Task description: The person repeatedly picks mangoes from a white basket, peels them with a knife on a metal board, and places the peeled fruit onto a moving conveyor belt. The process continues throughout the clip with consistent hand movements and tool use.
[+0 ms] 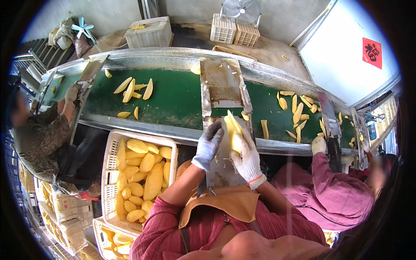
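In the white knitted glove of my right hand (246, 159) are long cut pieces of peeled yellow potato (233, 130), pointing away from me. My left hand (209, 144), in a white glove with dark-soiled fingers, is just left of these pieces with nothing visible in its grasp. Both hands are over a metal cutting station (221, 174) that bridges the conveyor in front of me. A small yellow chip (245, 116) lies at its right edge. Whether a blade is fixed there is hidden by my hands.
A green conveyor belt (175, 97) carries cut pieces (129, 91) past the station. On my left stands a white plastic crate (109, 182) of whole peeled potatoes (152, 182). Co-workers flank me: a gloved hand (318, 145) at right, another hand (72, 93) at left. A fan (241, 11) stands behind.
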